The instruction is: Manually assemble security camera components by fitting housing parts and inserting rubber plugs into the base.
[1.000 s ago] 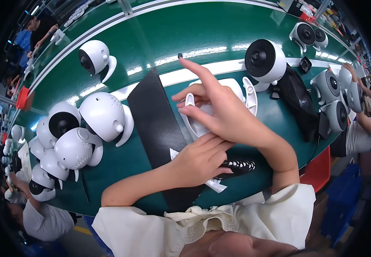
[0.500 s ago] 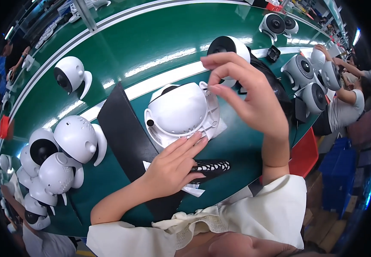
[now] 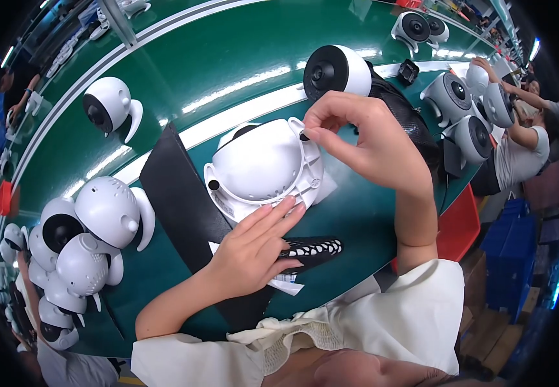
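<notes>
A white rounded device housing (image 3: 257, 164) lies on the bench before me, with a white frame round its near side. On its left foot sits a small black round pad (image 3: 214, 185). My left hand (image 3: 250, 248) rests its outstretched fingers on the near edge of the frame. At the right foot, my right hand (image 3: 350, 132) is closed in a pinch, its thumb and forefinger at another small black pad (image 3: 304, 136); its underside is hidden by the fingers. Beside my left thumb lies a black strip with white oval spots (image 3: 318, 248), over white paper (image 3: 286, 286).
A black board (image 3: 179, 187) stands left of the housing. Several white devices (image 3: 108, 209) crowd the left. Beyond my right hand are a white device with a black front (image 3: 337, 71) and a black bag (image 3: 408, 116). A co-worker (image 3: 518, 142) handles devices at right.
My right hand has come down and closed its thumb and forefinger at the housing's right foot. My left hand remains on the frame. The view has shifted slightly.
</notes>
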